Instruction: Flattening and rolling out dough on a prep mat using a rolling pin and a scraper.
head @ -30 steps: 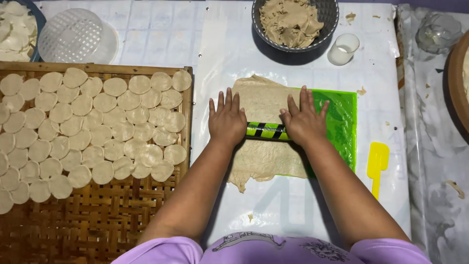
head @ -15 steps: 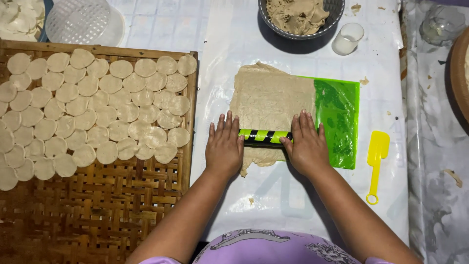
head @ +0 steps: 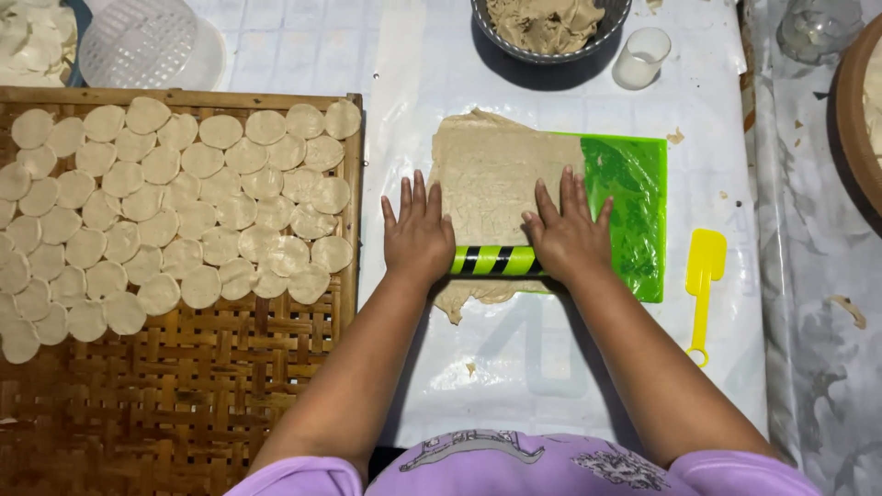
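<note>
My left hand (head: 418,234) & right hand (head: 567,237) press flat, fingers spread open, on the green-black roller (head: 494,261), now pulled back to the dough sheet's (head: 491,184) near edge; sheet's thinner, wider.

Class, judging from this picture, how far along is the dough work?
Done: many cut discs lie on the woven tray. In hand: left hand and right hand press a striped roller over the dough sheet. Left: more dough in the bowl.
</note>
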